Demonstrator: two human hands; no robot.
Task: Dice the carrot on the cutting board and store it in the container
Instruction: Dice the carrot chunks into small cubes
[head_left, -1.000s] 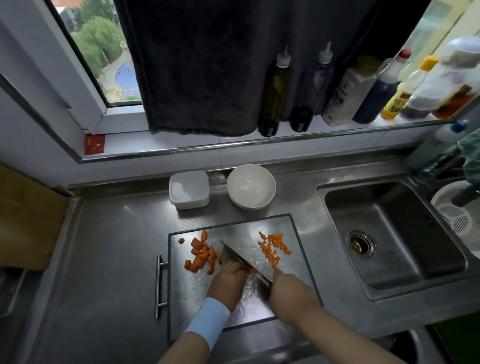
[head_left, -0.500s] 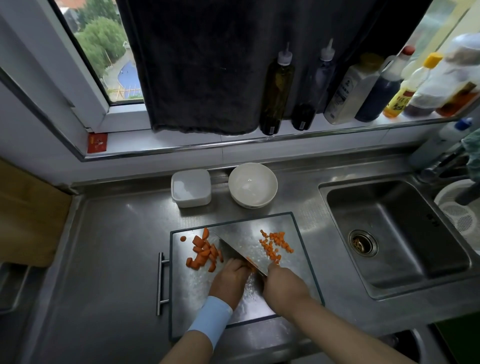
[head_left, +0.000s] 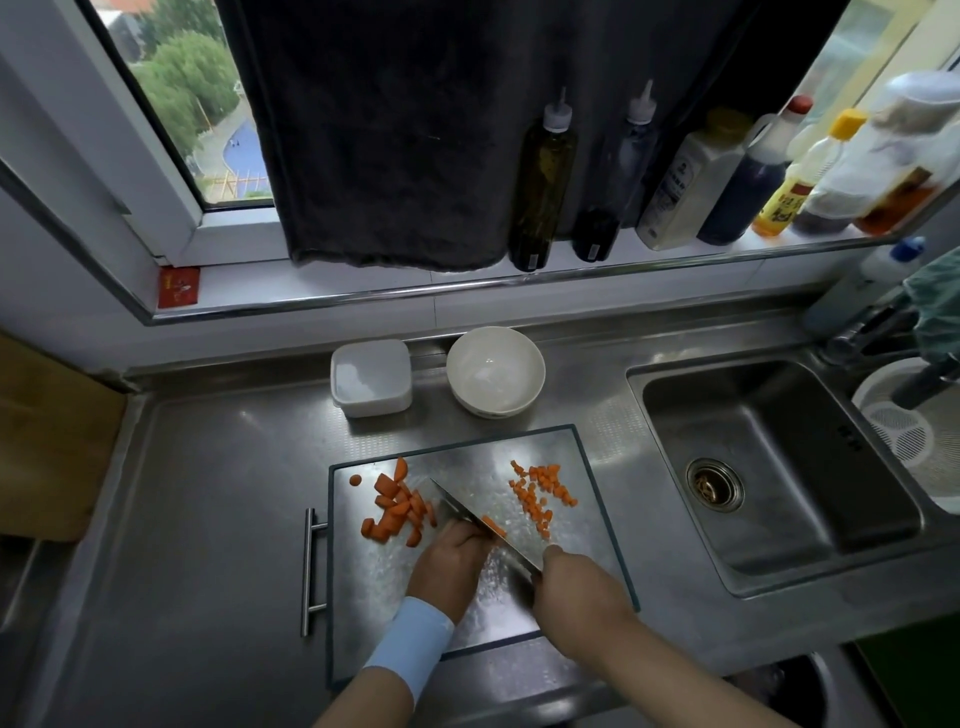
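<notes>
Orange carrot strip (head_left: 493, 526) lies on the cutting board (head_left: 589, 561), held under the curled left hand (head_left: 451, 564). The right hand (head_left: 582, 587) grips the knife (head_left: 458, 505). Fingertips (head_left: 467, 531) are better tucked back and cuts kept even; the container (head_left: 371, 376) waits beyond.

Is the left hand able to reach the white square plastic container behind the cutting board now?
Probably yes: the left hand holds an orange carrot strip beside the broad steel knife, but only low carrot chunks lie between it and the white square plastic container.
</notes>
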